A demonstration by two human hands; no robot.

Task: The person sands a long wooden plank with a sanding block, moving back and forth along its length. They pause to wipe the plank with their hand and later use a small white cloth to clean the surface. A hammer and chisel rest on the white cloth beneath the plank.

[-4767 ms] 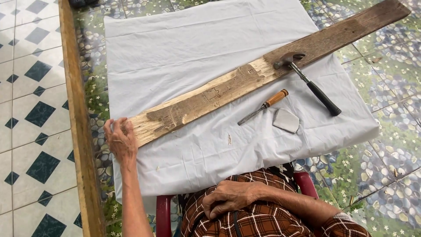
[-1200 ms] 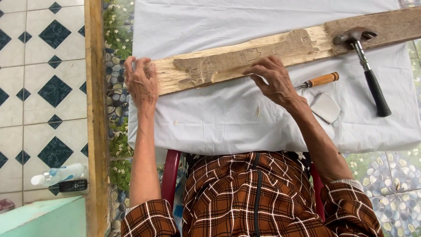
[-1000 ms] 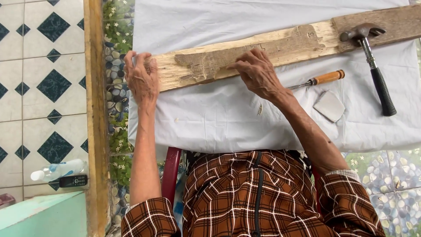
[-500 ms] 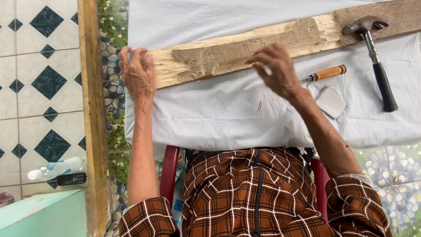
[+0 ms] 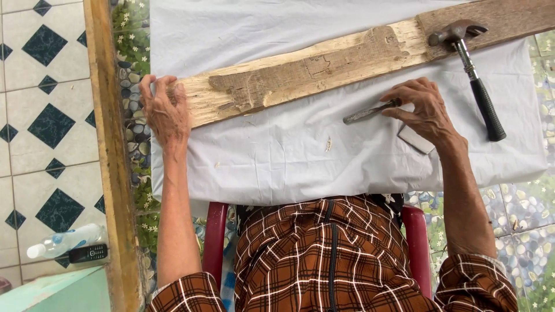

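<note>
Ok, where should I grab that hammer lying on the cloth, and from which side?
Grip the hammer by its black handle, low near the free end. That end points toward you and lies bare on the white cloth, while the head rests on the plank. Coming from the right hand side looks easiest.
</note>
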